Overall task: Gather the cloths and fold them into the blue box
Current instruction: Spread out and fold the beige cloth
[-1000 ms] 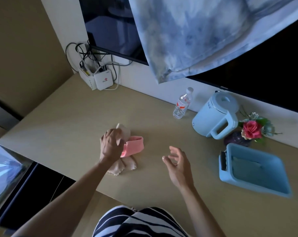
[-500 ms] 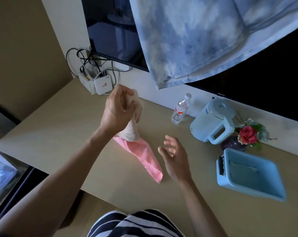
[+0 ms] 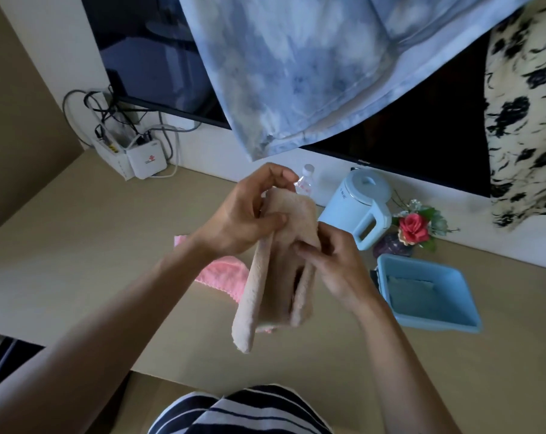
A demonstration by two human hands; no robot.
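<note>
A beige cloth hangs in the air above the desk, bunched lengthwise. My left hand pinches its top edge. My right hand grips its right side lower down. A pink cloth lies on the desk beneath and behind the beige one, partly hidden by my left forearm. The blue box sits on the desk to the right of my hands, with a blue-grey cloth lying flat inside it.
A light blue kettle, a water bottle and a vase with a red rose stand by the wall behind the box. A white router with cables sits at the back left. A blue-white fabric hangs over the dark screen.
My left hand lifted the beige cloth off the desk and higher; the pink cloth dropped back onto the desk. My right hand moved in and took hold of the beige cloth.
</note>
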